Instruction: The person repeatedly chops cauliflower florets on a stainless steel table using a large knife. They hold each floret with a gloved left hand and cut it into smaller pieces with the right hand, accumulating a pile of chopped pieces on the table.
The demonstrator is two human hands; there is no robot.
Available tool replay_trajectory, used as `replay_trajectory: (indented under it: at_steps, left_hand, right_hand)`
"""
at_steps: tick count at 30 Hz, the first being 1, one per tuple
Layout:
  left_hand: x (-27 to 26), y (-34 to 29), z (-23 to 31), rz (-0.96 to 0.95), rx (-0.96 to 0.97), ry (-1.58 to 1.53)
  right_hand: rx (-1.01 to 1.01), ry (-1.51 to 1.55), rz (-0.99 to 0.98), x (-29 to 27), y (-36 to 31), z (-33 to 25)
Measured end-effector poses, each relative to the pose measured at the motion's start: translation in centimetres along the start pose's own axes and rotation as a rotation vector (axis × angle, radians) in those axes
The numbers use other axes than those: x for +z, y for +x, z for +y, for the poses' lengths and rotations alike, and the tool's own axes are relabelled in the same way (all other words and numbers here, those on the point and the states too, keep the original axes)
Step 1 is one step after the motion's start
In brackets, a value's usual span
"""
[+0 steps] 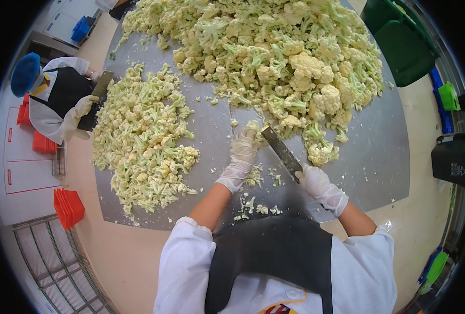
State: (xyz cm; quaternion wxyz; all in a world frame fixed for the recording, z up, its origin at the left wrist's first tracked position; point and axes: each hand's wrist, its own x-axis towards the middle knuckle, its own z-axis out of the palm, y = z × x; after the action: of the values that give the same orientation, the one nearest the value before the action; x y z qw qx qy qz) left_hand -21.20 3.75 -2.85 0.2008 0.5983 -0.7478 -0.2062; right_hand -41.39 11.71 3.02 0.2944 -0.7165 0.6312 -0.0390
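Observation:
My right hand [319, 183], in a pale glove, grips the handle of a broad-bladed knife [282, 152]. Its blade slants up and left, the tip close to my left fingers. My left hand [244, 152], gloved too, is curled at the near edge of a big heap of cauliflower florets [274, 57]; a cauliflower piece, mostly hidden, seems to be in its fingers. Small cauliflower crumbs [261, 209] lie on the metal table [368, 162] between my forearms. A second pile of smaller cut florets [143, 141] spreads to my left.
Across the left edge a co-worker [60, 99] in a blue cap and dark apron holds another broad knife [103, 83]. Red bins [67, 206] stand at the left, beside a metal rack [60, 267]. Green [402, 47] and black [449, 159] bins stand beyond the table's right edge.

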Motion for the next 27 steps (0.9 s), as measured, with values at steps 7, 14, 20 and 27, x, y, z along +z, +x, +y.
replay_trajectory:
  at_steps: [7,14,20,27]
  left_hand:
    - [-2.1,-0.3,-1.6,-0.093,-0.075,0.157]
    - [-2.7,-1.1,-0.1,0.221,0.212,0.396]
    - [1.1,0.9,-0.6,-0.137,0.469,0.502]
    - [-9.0,1.5,-9.4,0.331,0.088,0.722]
  right_hand:
    - [0.364,0.584,-0.525,-2.5,1.6,-1.1]
    - [0.337,0.765,-0.028,-0.7,-1.2,-0.9]
    - [0.351,0.876,0.162,-1.6,0.5,0.2]
    - [0.177,0.619,0.262,-0.5,0.8,1.3]
